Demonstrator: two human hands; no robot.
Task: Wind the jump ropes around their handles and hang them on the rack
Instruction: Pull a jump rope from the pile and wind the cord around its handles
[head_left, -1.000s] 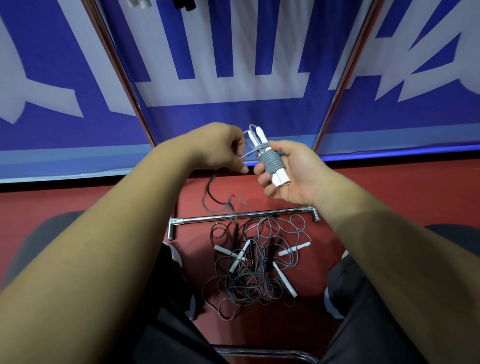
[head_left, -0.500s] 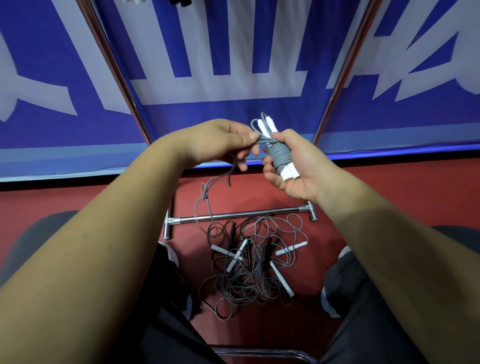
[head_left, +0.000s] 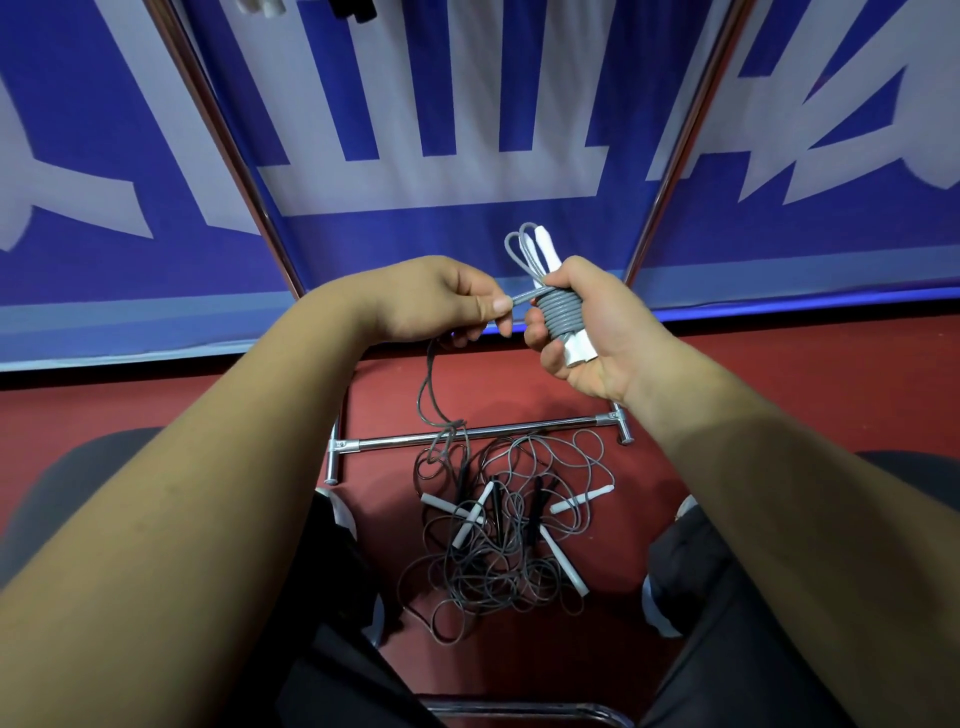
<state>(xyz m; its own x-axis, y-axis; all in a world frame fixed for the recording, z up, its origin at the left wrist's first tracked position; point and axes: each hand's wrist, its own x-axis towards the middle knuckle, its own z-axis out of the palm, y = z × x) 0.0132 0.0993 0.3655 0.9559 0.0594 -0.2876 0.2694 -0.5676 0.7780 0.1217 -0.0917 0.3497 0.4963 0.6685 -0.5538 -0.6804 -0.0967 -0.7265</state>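
Nearest, between the person's dark trousers (head_left: 727, 623), a tangled pile of jump ropes (head_left: 509, 530) lies on the red floor (head_left: 779, 395), just in front of the rack's base bar (head_left: 483, 434). It is a mix of grey and black cords with white and black handles, none of them wound yet. Above the pile both hands work one rope. The right hand (head_left: 587, 332) is clamped round a pair of white handles (head_left: 545, 249) held side by side, with a tight grey coil (head_left: 558, 314) banding their middle and a small loop standing beside their upper ends. The left hand (head_left: 441, 301), just beside it, pinches the grey cord (head_left: 522, 297) taut where it leaves the coil. The loose tail (head_left: 431, 395) drops from that hand toward the pile. The step in hand looks like winding, well on but unfinished. The next move likely calls for more taut turns, then tucking the end so the coil cannot spring open before hanging. Beyond, the rack's slanting uprights (head_left: 228, 145) rise against a blue-and-white banner (head_left: 441, 104); the hanging rail is out of view.
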